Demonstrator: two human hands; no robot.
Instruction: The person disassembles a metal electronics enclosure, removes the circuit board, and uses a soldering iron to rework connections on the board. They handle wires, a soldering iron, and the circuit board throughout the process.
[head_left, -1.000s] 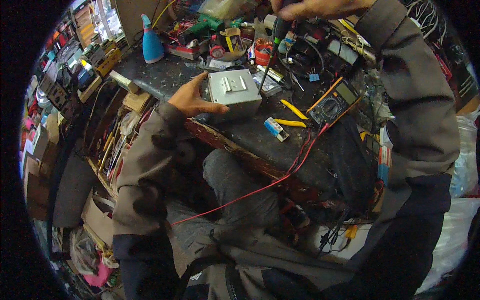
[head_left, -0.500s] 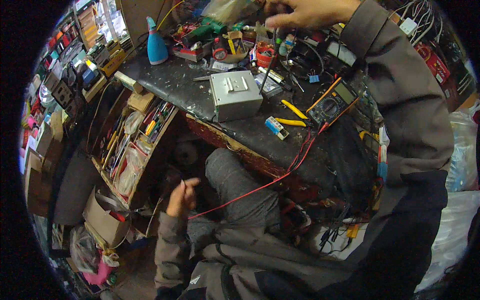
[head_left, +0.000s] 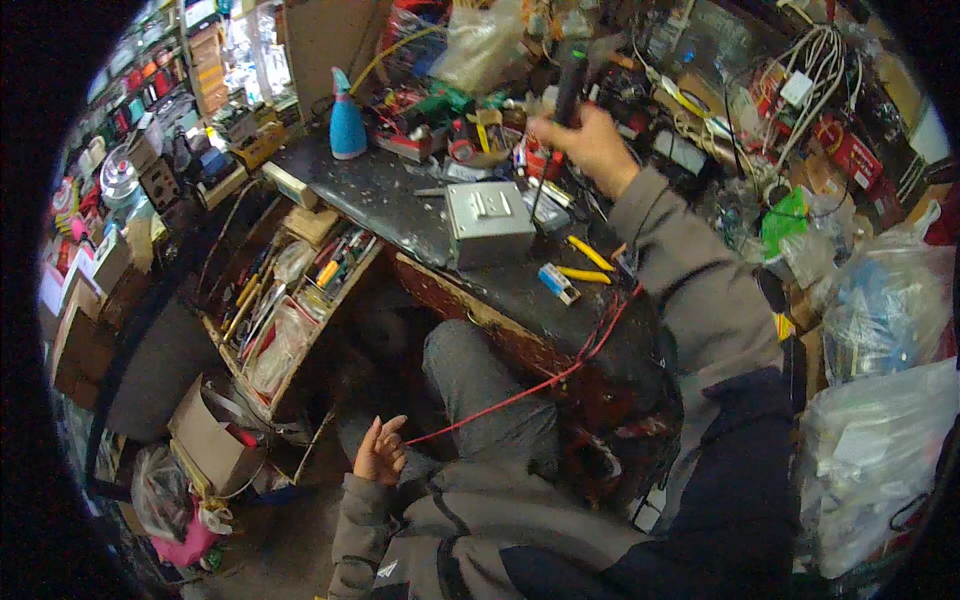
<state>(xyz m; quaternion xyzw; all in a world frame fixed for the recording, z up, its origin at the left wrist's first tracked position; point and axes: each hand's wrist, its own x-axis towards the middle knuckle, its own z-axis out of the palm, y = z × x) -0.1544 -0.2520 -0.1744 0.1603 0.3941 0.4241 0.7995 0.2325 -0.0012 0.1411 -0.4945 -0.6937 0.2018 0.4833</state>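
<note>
My right hand [head_left: 590,140] grips an upright black tool with a green band [head_left: 568,85] above the workbench; a thin shaft shows below it, beside a silver metal box [head_left: 488,230]. The box has short rails on its lid. My left hand [head_left: 380,450] is low by my lap, fingers apart and slightly bent, near a red lead [head_left: 500,396]; I see nothing held in it. Yellow-handled pliers [head_left: 585,255] and a small blue-and-white block [head_left: 558,283] lie right of the box. The multimeter [head_left: 625,262] is mostly hidden behind my sleeve.
A blue spray bottle [head_left: 347,130] stands at the back left among tool clutter. An open drawer of pens and tools [head_left: 330,300] juts out at the left, with a cardboard box [head_left: 210,430] below. Coiled cables [head_left: 820,70] and bagged items [head_left: 870,440] crowd the right.
My left hand has left the metal box and dropped toward my lap. My right hand has come lower with the tool. The view has shifted, so the bench sits lower in it.
</note>
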